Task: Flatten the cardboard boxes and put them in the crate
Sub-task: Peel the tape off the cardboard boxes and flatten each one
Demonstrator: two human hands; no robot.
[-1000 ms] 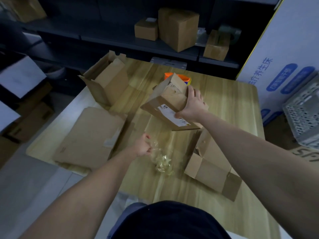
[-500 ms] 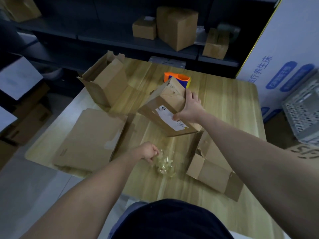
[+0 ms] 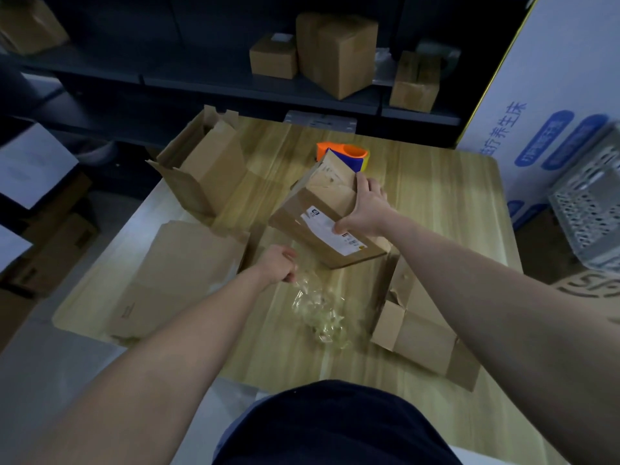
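My right hand (image 3: 367, 209) grips a brown cardboard box with a white label (image 3: 322, 213), tilted on the wooden table (image 3: 436, 203). My left hand (image 3: 278, 265) is curled and pinches a strip of clear crumpled tape (image 3: 318, 310) that trails down to the table. A flattened box (image 3: 177, 276) lies at the left edge. An open box (image 3: 201, 169) stands at the far left. A partly collapsed box (image 3: 419, 317) lies by my right forearm. The grey perforated crate (image 3: 590, 203) sits off the table at the right.
An orange and blue tape dispenser (image 3: 349, 156) stands behind the held box. Dark shelves (image 3: 235, 85) at the back carry several sealed boxes (image 3: 339, 52). A large white printed carton (image 3: 553, 85) stands at the right. More cardboard lies on the floor at the left.
My left hand has pulled the clear tape away from the box and lifted it slightly. My right hand keeps its grip on the labelled box, which shifted a little.
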